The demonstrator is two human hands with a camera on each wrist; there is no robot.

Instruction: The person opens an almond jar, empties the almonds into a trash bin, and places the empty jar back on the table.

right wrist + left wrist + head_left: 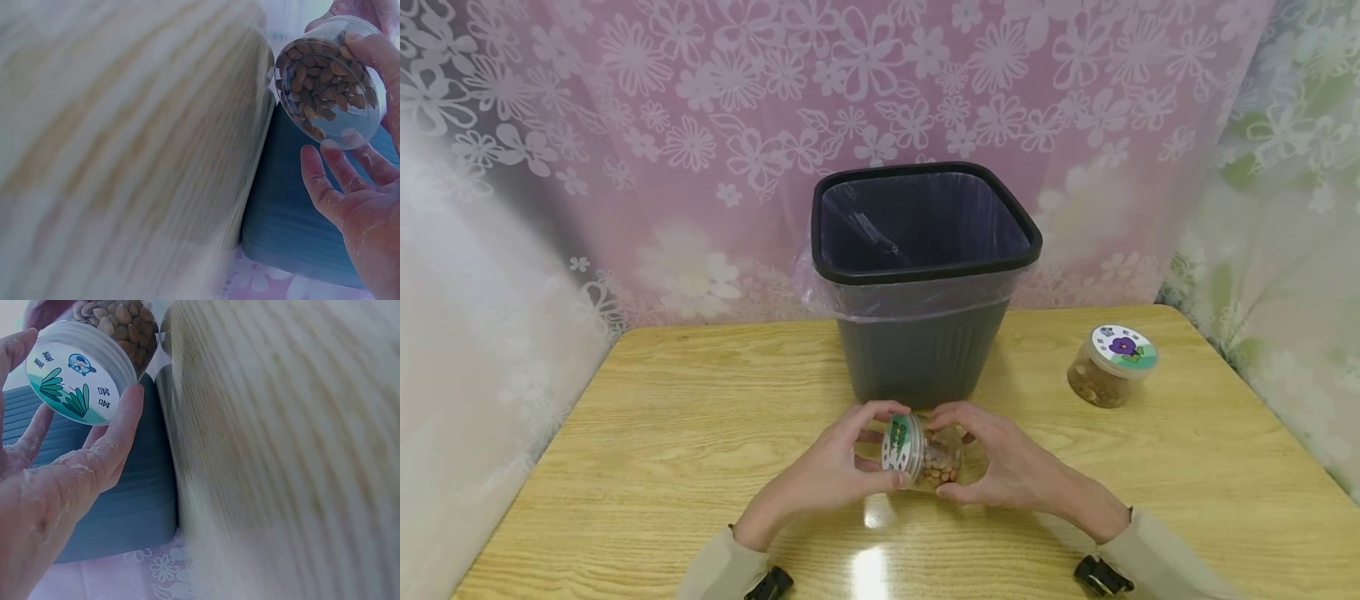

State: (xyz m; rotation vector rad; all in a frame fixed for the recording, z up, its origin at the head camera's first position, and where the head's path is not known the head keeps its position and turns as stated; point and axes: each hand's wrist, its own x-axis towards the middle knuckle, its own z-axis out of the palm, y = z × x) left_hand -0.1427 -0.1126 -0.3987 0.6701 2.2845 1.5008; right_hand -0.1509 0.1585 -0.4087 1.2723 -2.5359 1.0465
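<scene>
A clear plastic jar of almonds (942, 461) is tipped on its side between both hands, just in front of the bin. My left hand (831, 467) grips the lid end, thumb below and fingers above. The lid (78, 384) is on the jar, its round label printed with green leaves and a small cartoon figure. At the base end, my right hand (1011, 462) holds the jar between thumb and fingers. Through the clear bottom (325, 94) the almonds show loosely heaped. Whether the jar touches the table is hard to tell.
A dark bin (917, 358) with a black rim and clear liner stands at the back of the wooden table (685, 433). To the right sits a second lidded jar (1101, 379), a purple flower on its label. Flowered cloth (700, 150) hangs behind and at the sides.
</scene>
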